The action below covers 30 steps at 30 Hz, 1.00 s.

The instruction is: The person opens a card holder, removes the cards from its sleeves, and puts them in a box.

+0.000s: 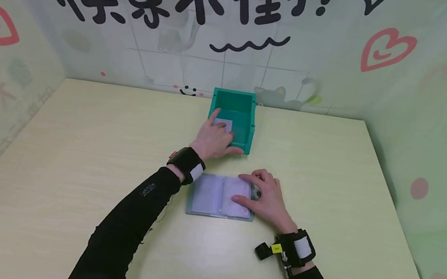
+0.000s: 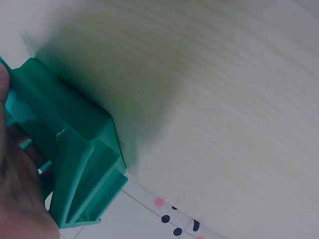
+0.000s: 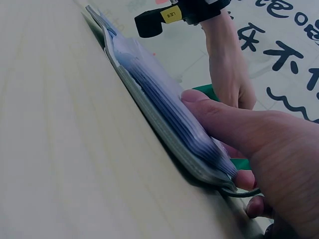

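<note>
A green box (image 1: pixel 249 136) stands at the back of the table with a pale purple card (image 1: pixel 227 124) inside. My left hand (image 1: pixel 214 139) is over its left part, the index finger straight, other fingers bent at the card and the thumb out over the front rim. In the left wrist view, that hand (image 2: pixel 22 199) reaches into the box (image 2: pixel 87 117); its fingertips are partly hidden. Nearer lies an open booklet (image 1: pixel 207 195) with clear, pale pages. My right hand (image 1: pixel 269 201) grips its right side, the thumb (image 3: pixel 214 114) on the pages (image 3: pixel 169 117) and fingers at the edge.
A printed backdrop (image 1: pixel 223 73) rises behind the table (image 1: pixel 99 151), with side panels at left and right. A small ring or loop (image 1: pixel 256 192) shows at the booklet's right edge, partly behind the right hand.
</note>
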Motion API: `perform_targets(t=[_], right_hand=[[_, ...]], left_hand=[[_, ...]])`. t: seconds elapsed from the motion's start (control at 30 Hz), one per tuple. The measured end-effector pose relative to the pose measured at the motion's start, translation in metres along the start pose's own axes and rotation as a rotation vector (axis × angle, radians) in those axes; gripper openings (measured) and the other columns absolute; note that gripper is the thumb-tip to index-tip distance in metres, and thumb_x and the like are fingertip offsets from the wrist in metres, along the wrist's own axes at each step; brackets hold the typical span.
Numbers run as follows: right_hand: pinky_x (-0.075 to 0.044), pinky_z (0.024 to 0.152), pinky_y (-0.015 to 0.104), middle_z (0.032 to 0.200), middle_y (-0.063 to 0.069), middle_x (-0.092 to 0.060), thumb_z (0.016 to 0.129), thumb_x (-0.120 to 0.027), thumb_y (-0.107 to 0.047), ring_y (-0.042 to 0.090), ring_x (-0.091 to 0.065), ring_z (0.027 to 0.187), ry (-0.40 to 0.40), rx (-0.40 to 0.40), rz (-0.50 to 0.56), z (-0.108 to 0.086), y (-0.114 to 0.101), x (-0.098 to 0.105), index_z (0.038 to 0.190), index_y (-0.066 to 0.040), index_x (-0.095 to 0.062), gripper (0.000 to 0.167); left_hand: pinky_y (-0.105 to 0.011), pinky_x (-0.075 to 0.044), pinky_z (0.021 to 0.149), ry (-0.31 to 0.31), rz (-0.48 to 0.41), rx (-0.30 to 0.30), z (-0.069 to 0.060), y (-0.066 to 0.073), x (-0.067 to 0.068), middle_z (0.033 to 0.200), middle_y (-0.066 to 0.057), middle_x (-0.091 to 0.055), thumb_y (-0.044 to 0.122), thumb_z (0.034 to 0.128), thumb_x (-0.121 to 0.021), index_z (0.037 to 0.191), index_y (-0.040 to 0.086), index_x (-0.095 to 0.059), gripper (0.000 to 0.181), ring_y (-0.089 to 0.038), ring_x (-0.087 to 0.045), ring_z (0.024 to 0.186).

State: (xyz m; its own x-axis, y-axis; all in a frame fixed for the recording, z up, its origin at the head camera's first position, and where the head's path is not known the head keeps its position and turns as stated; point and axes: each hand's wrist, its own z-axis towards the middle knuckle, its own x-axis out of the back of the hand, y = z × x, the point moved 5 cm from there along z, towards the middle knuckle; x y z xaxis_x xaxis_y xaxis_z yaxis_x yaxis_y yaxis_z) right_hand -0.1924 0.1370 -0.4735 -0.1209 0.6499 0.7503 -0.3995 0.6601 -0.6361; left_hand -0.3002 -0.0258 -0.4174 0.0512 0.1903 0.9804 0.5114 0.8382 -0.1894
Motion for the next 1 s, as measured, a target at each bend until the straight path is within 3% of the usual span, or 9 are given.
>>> perform_targets(t=[0.17, 0.37, 0.43, 0.5, 0.6, 0.7, 0.77, 0.83, 1.0], right_hand=[[-0.031, 0.094, 0.044, 0.116, 0.009, -0.055, 0.079, -0.085, -0.04, 0.026, -0.05, 0.111, -0.013, -0.019, -0.004, -0.001, 0.001, 0.0, 0.127, -0.019, -0.07, 0.055], [-0.031, 0.095, 0.045, 0.117, 0.01, -0.055, 0.079, -0.084, -0.039, 0.028, -0.05, 0.11, -0.014, -0.012, -0.003, 0.0, 0.0, 0.0, 0.128, -0.018, -0.069, 0.055], [-0.031, 0.095, 0.046, 0.117, 0.01, -0.055, 0.079, -0.084, -0.039, 0.028, -0.05, 0.11, -0.013, -0.012, -0.005, 0.0, 0.0, 0.0, 0.128, -0.018, -0.069, 0.055], [-0.031, 0.096, 0.046, 0.116, 0.009, -0.055, 0.079, -0.084, -0.04, 0.027, -0.05, 0.111, -0.013, -0.015, -0.005, 0.0, 0.0, 0.0, 0.128, -0.018, -0.069, 0.055], [-0.031, 0.095, 0.047, 0.115, 0.009, -0.054, 0.079, -0.084, -0.039, 0.027, -0.05, 0.111, -0.01, -0.015, 0.001, 0.001, 0.0, 0.0, 0.127, -0.018, -0.07, 0.055], [-0.031, 0.095, 0.046, 0.115, 0.009, -0.054, 0.078, -0.085, -0.039, 0.026, -0.05, 0.11, 0.002, -0.009, 0.008, 0.001, 0.0, 0.001, 0.126, -0.018, -0.07, 0.054], [-0.031, 0.095, 0.046, 0.115, 0.009, -0.054, 0.078, -0.085, -0.039, 0.026, -0.05, 0.109, 0.011, -0.006, 0.01, 0.001, 0.0, 0.001, 0.125, -0.017, -0.071, 0.054], [-0.03, 0.094, 0.045, 0.116, 0.01, -0.053, 0.077, -0.086, -0.039, 0.026, -0.049, 0.109, 0.019, -0.009, 0.01, 0.001, 0.0, 0.001, 0.124, -0.017, -0.071, 0.054], [-0.031, 0.093, 0.045, 0.117, 0.01, -0.052, 0.076, -0.088, -0.036, 0.028, -0.049, 0.111, 0.041, -0.021, 0.037, 0.002, 0.0, 0.001, 0.116, -0.014, -0.07, 0.048]], left_hand=[[-0.053, -0.008, 0.127, 0.049, -0.031, -0.002, -0.004, -0.002, -0.004, 0.064, -0.005, -0.065, 0.065, 0.0986, -0.042, 0.074, 0.012, -0.066, 0.064, -0.023, -0.072, 0.08], [-0.054, -0.011, 0.127, 0.096, -0.042, 0.025, -0.008, -0.002, -0.004, 0.06, -0.005, -0.063, 0.065, 0.0975, -0.044, 0.078, 0.011, -0.068, 0.063, -0.024, -0.071, 0.072], [-0.054, -0.012, 0.127, 0.125, -0.035, 0.043, -0.01, -0.002, -0.001, 0.069, -0.007, -0.07, 0.066, 0.0975, -0.044, 0.091, 0.009, -0.074, 0.064, -0.025, -0.074, 0.085], [-0.054, -0.016, 0.126, 0.163, -0.037, 0.055, -0.014, 0.001, 0.002, 0.088, -0.009, -0.077, 0.064, 0.0986, -0.044, 0.107, 0.008, -0.074, 0.064, -0.025, -0.073, 0.103], [-0.047, -0.032, 0.121, 0.249, -0.111, 0.04, -0.025, 0.008, 0.012, 0.112, -0.012, -0.075, 0.053, 0.1012, -0.051, 0.121, 0.006, -0.07, 0.055, -0.027, -0.065, 0.12], [-0.039, -0.05, 0.104, 0.286, -0.269, 0.005, -0.041, 0.018, 0.018, 0.111, -0.012, -0.072, 0.034, 0.1015, -0.06, 0.117, 0.005, -0.071, 0.035, -0.027, -0.065, 0.109], [-0.034, -0.056, 0.089, 0.245, -0.399, -0.005, -0.053, 0.024, 0.018, 0.104, -0.011, -0.07, 0.025, 0.0999, -0.063, 0.114, 0.004, -0.072, 0.027, -0.024, -0.064, 0.097], [-0.031, -0.055, 0.081, 0.16, -0.521, 0.011, -0.063, 0.027, 0.013, 0.097, -0.009, -0.068, 0.02, 0.0995, -0.064, 0.113, 0.005, -0.073, 0.022, -0.021, -0.061, 0.089], [-0.027, -0.05, 0.071, -0.025, -0.736, 0.075, -0.085, 0.029, -0.004, 0.086, -0.005, -0.066, 0.019, 0.0983, -0.065, 0.112, 0.006, -0.071, 0.02, -0.017, -0.057, 0.078]])
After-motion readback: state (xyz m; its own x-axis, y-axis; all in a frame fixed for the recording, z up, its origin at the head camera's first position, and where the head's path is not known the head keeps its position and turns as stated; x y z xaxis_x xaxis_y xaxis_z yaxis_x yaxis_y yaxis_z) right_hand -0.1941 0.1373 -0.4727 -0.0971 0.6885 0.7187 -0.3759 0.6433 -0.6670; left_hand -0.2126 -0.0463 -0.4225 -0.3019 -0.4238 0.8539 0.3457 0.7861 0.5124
